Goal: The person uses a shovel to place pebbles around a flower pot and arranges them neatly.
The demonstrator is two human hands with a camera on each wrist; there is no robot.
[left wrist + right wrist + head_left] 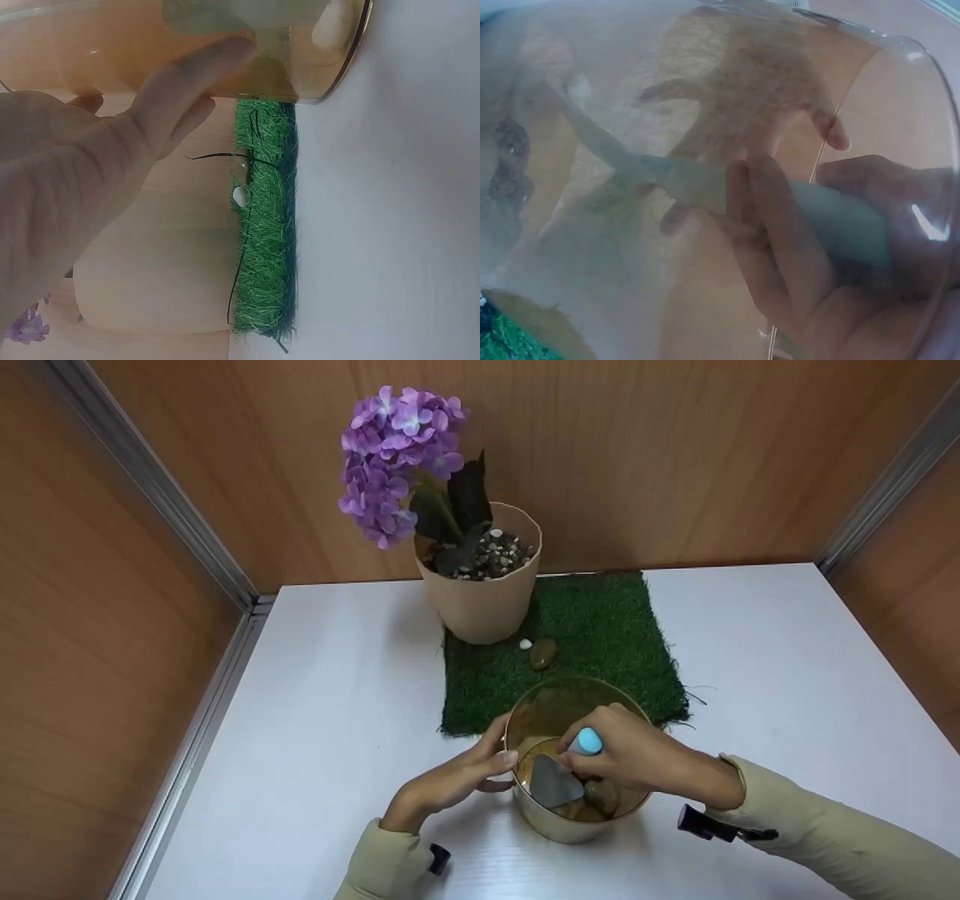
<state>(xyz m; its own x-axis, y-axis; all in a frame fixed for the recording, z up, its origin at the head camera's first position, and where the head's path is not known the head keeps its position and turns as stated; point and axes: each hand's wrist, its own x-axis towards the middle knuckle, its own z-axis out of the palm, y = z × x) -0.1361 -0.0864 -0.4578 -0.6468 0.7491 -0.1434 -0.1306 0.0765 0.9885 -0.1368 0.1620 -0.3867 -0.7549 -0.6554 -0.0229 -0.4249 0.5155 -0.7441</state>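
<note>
A clear amber glass container (pixel 559 829) stands at the front of the table with several brown stones (pixel 602 797) in its bottom. Inside it, my right hand (pixel 626 750) grips the handle of a small garden trowel (pixel 555 781). The trowel has a grey, rounded-triangular blade and a light blue handle end; its blade points down toward the stones. In the right wrist view, my fingers wrap the pale handle (pixel 847 225), seen through the glass. My left hand (pixel 457 776) rests against the container's left side, its thumb and fingers extended along the wall.
Behind the container lies a green artificial-grass mat (pixel 600 622). On it are a brown stone (pixel 543 654), a white pebble (pixel 525 644) and a beige pot (pixel 484 611) with a purple flower (pixel 401 450). Wooden panels (pixel 660 457) enclose the white table (pixel 322 697).
</note>
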